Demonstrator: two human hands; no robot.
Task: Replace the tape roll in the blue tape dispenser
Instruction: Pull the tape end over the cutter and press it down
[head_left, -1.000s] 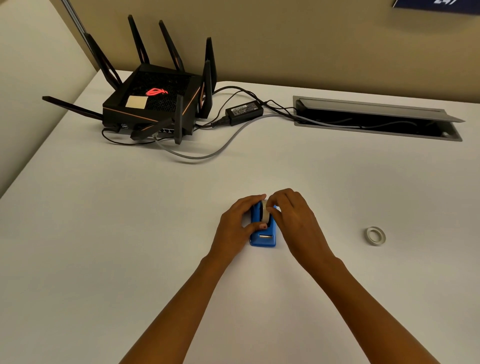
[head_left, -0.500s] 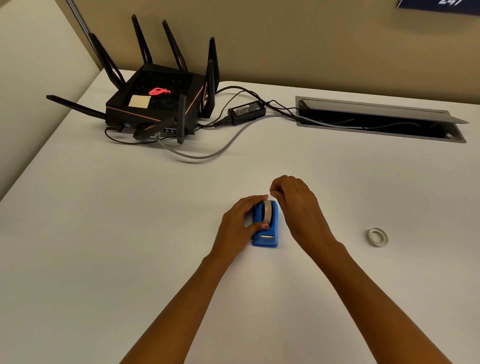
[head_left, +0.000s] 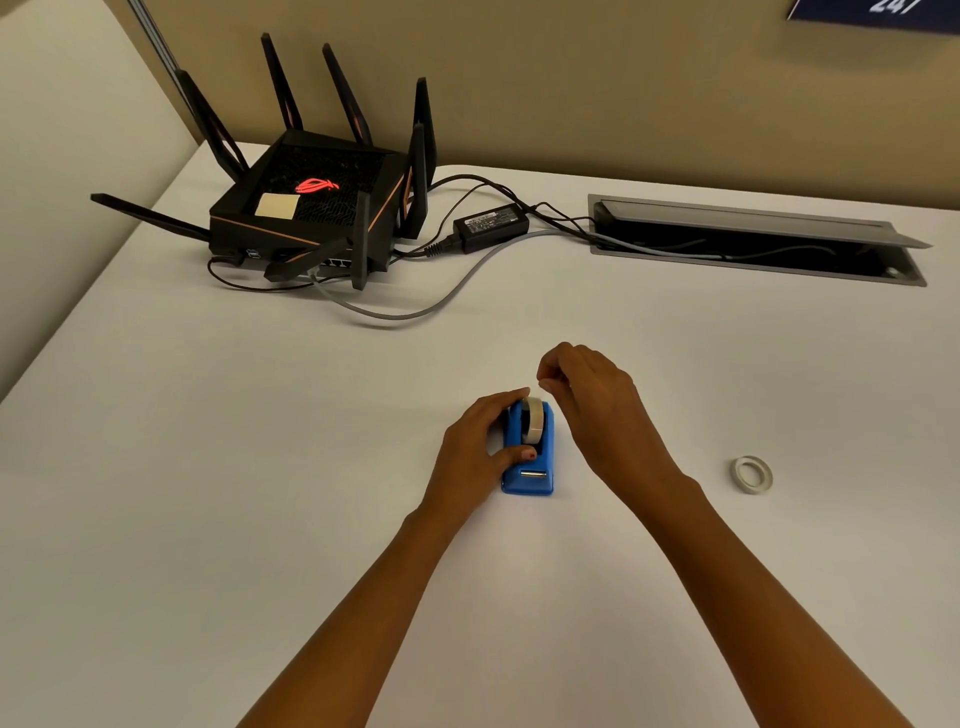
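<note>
The blue tape dispenser (head_left: 527, 480) stands on the white table (head_left: 208, 467), with a pale tape roll (head_left: 534, 423) seated upright in it. My left hand (head_left: 475, 447) grips the dispenser from its left side, thumb across the body near the cutter. My right hand (head_left: 597, 405) hovers just behind and above the roll with thumb and forefinger pinched together, apparently on the thin tape end, which is hard to make out. A second, thin tape roll (head_left: 737, 474) lies flat on the table to the right, apart from both hands.
A black router (head_left: 311, 208) with several antennas sits at the back left. Its power adapter (head_left: 491, 226) and cables, one a grey cable (head_left: 415, 312), run to an open cable hatch (head_left: 753, 223) at the back right.
My right hand has lifted off the roll and drawn back and up with the fingers pinched. My left hand has stayed on the dispenser.
</note>
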